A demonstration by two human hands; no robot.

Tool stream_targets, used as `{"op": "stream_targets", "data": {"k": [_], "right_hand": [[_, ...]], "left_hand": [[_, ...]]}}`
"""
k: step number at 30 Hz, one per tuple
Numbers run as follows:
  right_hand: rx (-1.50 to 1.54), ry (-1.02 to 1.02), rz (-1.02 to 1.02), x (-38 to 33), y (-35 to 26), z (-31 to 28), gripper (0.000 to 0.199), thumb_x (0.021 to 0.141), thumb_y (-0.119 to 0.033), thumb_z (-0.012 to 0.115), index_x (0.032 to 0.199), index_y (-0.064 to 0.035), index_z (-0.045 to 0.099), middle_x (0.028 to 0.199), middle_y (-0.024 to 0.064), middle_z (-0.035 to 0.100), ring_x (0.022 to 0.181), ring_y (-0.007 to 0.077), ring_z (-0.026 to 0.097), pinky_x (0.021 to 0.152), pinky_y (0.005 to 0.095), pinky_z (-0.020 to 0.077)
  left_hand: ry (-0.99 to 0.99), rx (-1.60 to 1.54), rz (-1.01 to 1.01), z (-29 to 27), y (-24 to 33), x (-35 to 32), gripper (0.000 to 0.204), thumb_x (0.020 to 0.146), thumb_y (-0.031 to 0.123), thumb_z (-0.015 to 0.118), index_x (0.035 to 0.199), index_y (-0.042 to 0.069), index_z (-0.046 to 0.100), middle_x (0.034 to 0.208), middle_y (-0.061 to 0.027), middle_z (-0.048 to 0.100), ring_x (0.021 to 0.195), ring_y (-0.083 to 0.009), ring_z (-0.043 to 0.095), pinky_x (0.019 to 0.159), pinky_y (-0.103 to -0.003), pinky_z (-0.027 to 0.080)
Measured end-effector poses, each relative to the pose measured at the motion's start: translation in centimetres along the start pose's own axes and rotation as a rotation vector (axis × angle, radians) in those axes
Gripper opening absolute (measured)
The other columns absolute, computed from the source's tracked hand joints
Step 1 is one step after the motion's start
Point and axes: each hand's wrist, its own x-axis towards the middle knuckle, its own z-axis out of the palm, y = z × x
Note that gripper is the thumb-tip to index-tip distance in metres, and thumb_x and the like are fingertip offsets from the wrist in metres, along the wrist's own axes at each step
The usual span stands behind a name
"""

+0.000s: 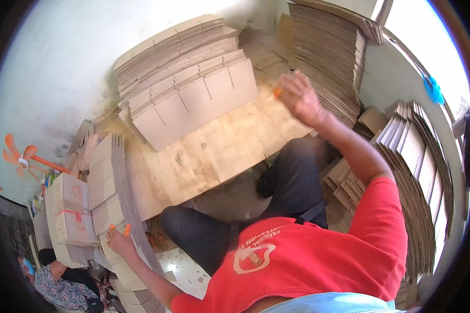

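My left hand (121, 242) lies with its fingers stretched over a stack of flat cardboard sheets (105, 208) at the left. Orange covers sit on some of its fingertips, and I see nothing held in it. Slightly blurred, my right hand (300, 99) is raised over the right end of a wooden table (193, 172). Its fingers are partly bent and apart, with orange on one of them and nothing visible in the grasp. Slotted cardboard pieces (193, 99) stand in a row on the table, between the two hands and toward the wall.
A tall pile of cardboard (324, 52) rises behind my right hand. More cardboard stacks (410, 172) line the right side. At the left are a closed carton (73, 208), an orange fan (22, 156) and another person (68, 284). My bent legs (292, 182) are beside the table's near edge.
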Motion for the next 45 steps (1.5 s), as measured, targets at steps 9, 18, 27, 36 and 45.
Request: {"op": "stream_targets", "data": {"k": [9, 18, 27, 36, 45], "right_hand": [[-0.531, 0.057, 0.335, -1.2, 18.6, -3.0, 0.038, 0.079, -0.014, 0.066, 0.116, -0.011, 0.057, 0.115, 0.0089, 0.055, 0.121, 0.0235, 0.046, 0.099, 0.0511, 0.0339], [-0.553, -0.425, 0.721, 3.3, 26.3, -5.6, 0.085, 0.072, -0.02, 0.07, 0.142, -0.0021, 0.026, 0.141, 0.0192, 0.037, 0.136, 0.0375, 0.028, 0.108, 0.0669, 0.0108], [-0.604, -0.823, 0.887, 5.0, 31.6, -5.8, 0.043, 0.087, -0.012, 0.048, 0.128, 0.001, 0.047, 0.106, 0.0174, 0.064, 0.102, 0.0352, 0.06, 0.099, 0.0655, 0.029], [-0.501, -0.682, 0.958, 2.2, 31.8, -5.7, 0.047, 0.088, -0.026, 0.05, 0.131, -0.0079, 0.047, 0.118, 0.0252, 0.054, 0.112, 0.0384, 0.053, 0.092, 0.0486, 0.0429], [-0.794, -0.522, 0.627, -1.2, 36.7, -4.2, 0.057, 0.079, -0.027, 0.063, 0.128, -0.0033, 0.045, 0.11, 0.0159, 0.058, 0.098, 0.0321, 0.06, 0.075, 0.0441, 0.0513]], "left_hand": [[0.194, -0.235, 0.3, -0.1, 13.4, 2.3, 0.041, 0.081, 0.034, 0.068, 0.105, 0.002, 0.06, 0.103, -0.0123, 0.063, 0.096, -0.0305, 0.057, 0.078, -0.043, 0.043], [0.162, -0.372, 0.485, 0.0, 23.5, 3.1, 0.04, 0.079, 0.027, 0.07, 0.108, 0.002, 0.058, 0.1, -0.0123, 0.061, 0.095, -0.0293, 0.057, 0.081, -0.041, 0.043], [0.007, -0.408, 0.552, 2.3, 25.7, 3.5, 0.039, 0.078, 0.021, 0.071, 0.109, 0.002, 0.057, 0.099, -0.0128, 0.061, 0.095, -0.03, 0.057, 0.084, -0.041, 0.043], [0.005, -0.428, 0.618, 3.4, 26.6, 3.8, 0.034, 0.08, 0.017, 0.069, 0.108, 0.002, 0.057, 0.098, -0.0121, 0.061, 0.094, -0.0293, 0.057, 0.084, -0.041, 0.043], [0.042, -0.497, 0.633, 2.2, 27.9, 4.3, 0.031, 0.08, 0.015, 0.069, 0.105, 0.001, 0.058, 0.095, -0.0128, 0.062, 0.091, -0.0291, 0.058, 0.082, -0.04, 0.043]]}}
